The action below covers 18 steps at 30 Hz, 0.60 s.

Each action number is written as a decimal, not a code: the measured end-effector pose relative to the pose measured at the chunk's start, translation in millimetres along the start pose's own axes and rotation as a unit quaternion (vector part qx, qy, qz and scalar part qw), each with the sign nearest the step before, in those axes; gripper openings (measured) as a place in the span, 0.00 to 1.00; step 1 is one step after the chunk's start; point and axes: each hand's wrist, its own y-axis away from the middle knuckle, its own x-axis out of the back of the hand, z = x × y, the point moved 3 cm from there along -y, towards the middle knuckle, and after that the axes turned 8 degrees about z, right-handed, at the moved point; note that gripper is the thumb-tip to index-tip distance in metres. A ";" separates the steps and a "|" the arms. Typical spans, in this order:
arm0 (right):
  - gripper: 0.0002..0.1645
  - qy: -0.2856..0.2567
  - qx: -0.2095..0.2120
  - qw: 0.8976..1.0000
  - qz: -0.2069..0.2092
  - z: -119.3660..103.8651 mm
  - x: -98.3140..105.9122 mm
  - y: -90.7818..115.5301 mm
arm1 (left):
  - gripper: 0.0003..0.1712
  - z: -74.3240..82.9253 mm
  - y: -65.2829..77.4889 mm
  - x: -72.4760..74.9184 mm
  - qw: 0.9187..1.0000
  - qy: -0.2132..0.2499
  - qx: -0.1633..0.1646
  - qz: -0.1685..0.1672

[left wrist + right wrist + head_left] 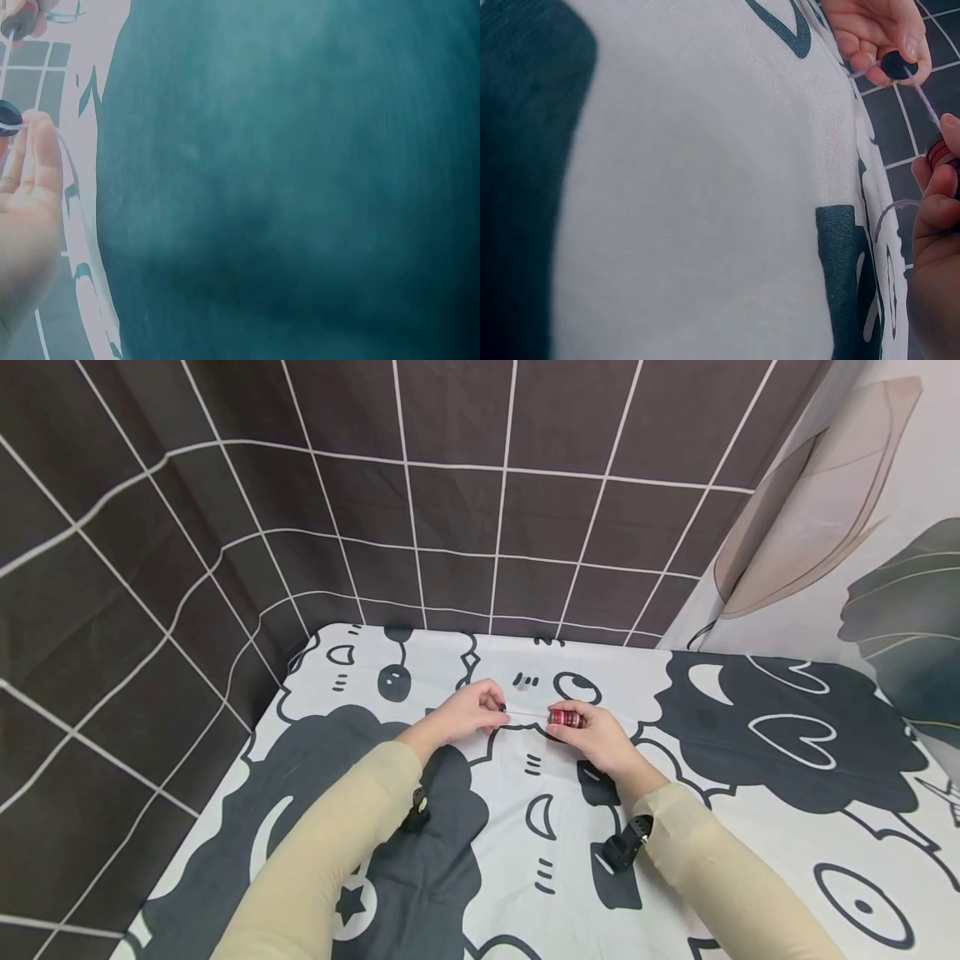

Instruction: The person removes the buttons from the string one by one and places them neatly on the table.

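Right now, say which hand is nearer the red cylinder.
Right. The right hand grips the red cylinder; the left hand is apart, to its left, pinching a black disc.

A black disc (pixel 893 64) is sitting threaded on a pale string (pixel 923 96) in the grip of the left hand (pixel 475 706); the string is stretching straight to a striped red stack (pixel 566 718), which is lying sideways in the grip of the right hand (pixel 600 739).

I have room over the sheet (pixel 517 860) between the 2 sleeves (pixel 322 852) and out to the right. The cord (pixel 922 95), stretched from the left hand (pixel 468 708) to the right hand (pixel 597 737), bars the gap between them. Beyond, the dark cloth (pixel 450 510) rises like a wall, and again on the left.
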 end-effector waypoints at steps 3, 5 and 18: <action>0.24 0.002 0.001 1.000 0.000 0.4 1.4 0.2 | 0.13 -2.4 0.0 3.6 1.000 -0.009 -0.003 0.001; 0.24 0.005 0.003 1.000 0.002 1.1 2.1 0.4 | 0.13 -3.6 0.5 6.1 1.000 -0.012 -0.001 0.003; 0.25 0.015 -0.003 1.000 0.000 4.7 1.9 -1.4 | 0.13 -7.3 4.9 18.0 0.999 -0.028 0.010 0.020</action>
